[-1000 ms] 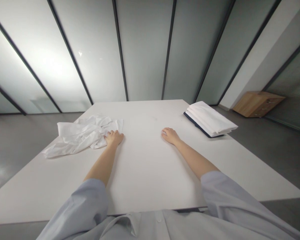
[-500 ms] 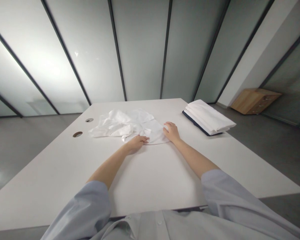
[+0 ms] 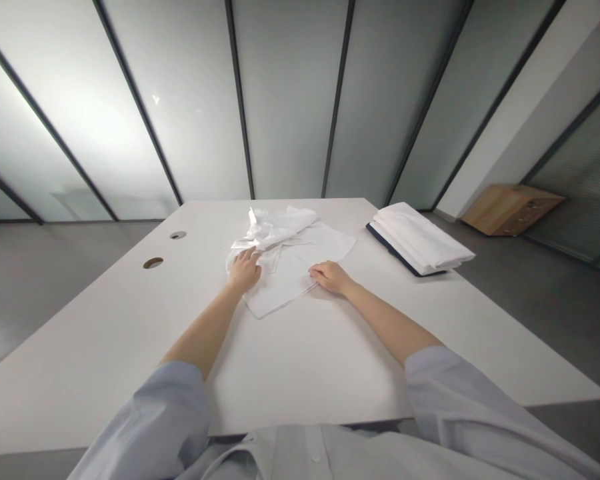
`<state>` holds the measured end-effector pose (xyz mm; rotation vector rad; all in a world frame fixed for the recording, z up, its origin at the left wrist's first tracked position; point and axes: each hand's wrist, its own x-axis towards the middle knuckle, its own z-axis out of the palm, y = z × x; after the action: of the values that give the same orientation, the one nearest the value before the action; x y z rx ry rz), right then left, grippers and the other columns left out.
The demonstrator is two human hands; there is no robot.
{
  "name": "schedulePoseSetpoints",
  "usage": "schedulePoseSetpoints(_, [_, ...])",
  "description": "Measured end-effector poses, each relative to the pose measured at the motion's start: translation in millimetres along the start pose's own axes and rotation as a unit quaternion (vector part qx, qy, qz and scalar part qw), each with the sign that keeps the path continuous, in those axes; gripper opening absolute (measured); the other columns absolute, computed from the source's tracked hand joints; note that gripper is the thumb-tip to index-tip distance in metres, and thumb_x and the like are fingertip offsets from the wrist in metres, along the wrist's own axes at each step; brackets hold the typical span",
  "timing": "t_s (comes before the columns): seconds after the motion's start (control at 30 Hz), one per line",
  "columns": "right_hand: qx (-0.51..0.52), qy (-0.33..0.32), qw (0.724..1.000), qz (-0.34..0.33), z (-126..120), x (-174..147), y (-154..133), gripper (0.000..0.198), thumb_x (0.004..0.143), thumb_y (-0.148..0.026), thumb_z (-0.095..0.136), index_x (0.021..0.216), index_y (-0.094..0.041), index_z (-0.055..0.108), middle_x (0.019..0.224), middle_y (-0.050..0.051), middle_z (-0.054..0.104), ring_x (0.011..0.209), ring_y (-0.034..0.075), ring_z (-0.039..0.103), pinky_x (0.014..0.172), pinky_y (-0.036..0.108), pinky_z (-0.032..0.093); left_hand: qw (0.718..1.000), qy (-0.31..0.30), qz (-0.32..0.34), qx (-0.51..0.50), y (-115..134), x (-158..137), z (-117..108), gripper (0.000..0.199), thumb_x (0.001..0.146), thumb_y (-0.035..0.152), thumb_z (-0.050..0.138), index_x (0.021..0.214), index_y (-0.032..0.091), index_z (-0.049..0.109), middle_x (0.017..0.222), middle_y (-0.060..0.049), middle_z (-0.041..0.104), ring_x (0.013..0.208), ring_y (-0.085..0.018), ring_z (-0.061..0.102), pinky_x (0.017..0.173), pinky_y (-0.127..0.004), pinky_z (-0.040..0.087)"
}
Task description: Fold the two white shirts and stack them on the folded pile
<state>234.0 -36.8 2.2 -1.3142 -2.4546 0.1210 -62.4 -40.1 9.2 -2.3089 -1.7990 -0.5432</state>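
Note:
A thin white garment [image 3: 293, 270] lies on the table in front of me, its near part spread fairly flat and its far part bunched in loose folds. My left hand [image 3: 245, 270] rests on its left side with the fingers stretched forward over the cloth. At the near right edge, my right hand [image 3: 331, 277] has its fingers drawn together on the fabric, in what looks like a pinch. One corner of the garment points towards me between the two hands. What kind of garment it is, I cannot tell.
On the right of the white table [image 3: 300, 373] lies a stack of folded white cloth [image 3: 420, 237], with a dark navy layer [image 3: 390, 250] beneath. Two round holes pierce the tabletop at the left. A wooden cabinet [image 3: 510, 208] stands on the floor beyond, by frosted glass panels.
The garment has been turned and spread, its left part drawn inwards and a corner now nearer me. My left hand moved left; my right hand shifted slightly left and nearer me.

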Motion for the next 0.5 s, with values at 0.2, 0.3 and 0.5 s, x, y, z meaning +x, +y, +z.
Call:
schedulePoseSetpoints(0.2, [-0.050, 0.067, 0.990, 0.116, 4.4, -2.5, 24.3, 0.042, 0.094, -0.032, 0.047, 0.131, -0.017, 0.058, 0.139, 0.011, 0.054, 0.129, 0.024, 0.046, 0.105, 0.036, 0.034, 0.994, -0.107, 0.027, -0.009, 18.1, -4.7, 6.6, 0.049, 0.089, 0.039, 0.047, 0.134, 0.020, 0.052, 0.150, -0.013, 0.040, 0.138, -0.032, 0.035, 0.111, -0.049, 0.028])
schedulePoseSetpoints(0.3, [-0.078, -0.014, 0.988, 0.135, 6.3, -2.5, 28.3, 0.043, 0.095, -0.039, 0.046, 0.132, -0.019, 0.057, 0.144, 0.011, 0.050, 0.132, 0.026, 0.044, 0.105, 0.037, 0.034, 0.989, -0.147, 0.003, -0.017, 12.9, -5.5, 10.8, 0.052, 0.092, 0.044, 0.043, 0.139, 0.023, 0.045, 0.151, -0.011, 0.038, 0.140, -0.029, 0.033, 0.112, -0.048, 0.026])
schedulePoseSetpoints(0.5, [-0.088, -0.024, 0.992, 0.087, -5.7, 0.9, 4.7, 0.039, 0.098, -0.041, 0.040, 0.097, -0.018, 0.071, 0.106, 0.012, 0.070, 0.103, 0.023, 0.061, 0.088, 0.030, 0.040, 0.988, -0.151, -0.014, -0.019, 7.0, -3.0, 7.5, 0.051, 0.089, 0.038, 0.047, 0.138, 0.023, 0.047, 0.147, -0.010, 0.044, 0.135, -0.028, 0.039, 0.111, -0.045, 0.029])
